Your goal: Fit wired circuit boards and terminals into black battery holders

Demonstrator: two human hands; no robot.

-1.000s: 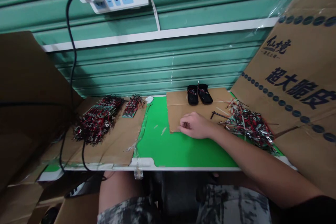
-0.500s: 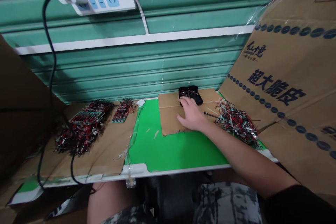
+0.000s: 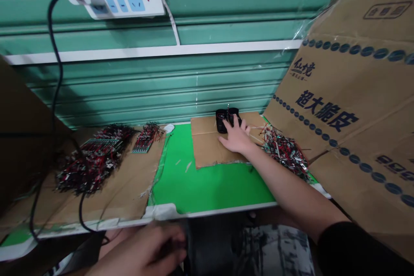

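Note:
My right hand (image 3: 236,137) reaches over the cardboard sheet (image 3: 207,148), fingers spread, its fingertips at two small black containers (image 3: 221,123) by the wall. Thin red wires show inside the containers. I cannot tell whether the fingers press on them or hover just above. Close to the right wrist lies a heap of red, black and white wired parts (image 3: 286,151). Low in front of the table edge is my left hand (image 3: 158,246), blurred, its fingers curled inward; whether anything is in it cannot be seen.
Wired circuit boards (image 3: 93,159) are piled on cardboard at the left, with a smaller bundle (image 3: 145,138) beside them. A black cable (image 3: 58,60) hangs from the power strip (image 3: 129,2) across the left side. A large carton panel (image 3: 349,108) stands at the right.
My left hand has come into view at the bottom. My right hand has stayed near the black containers, its fingers now spread wider. The whole view has shifted slightly.

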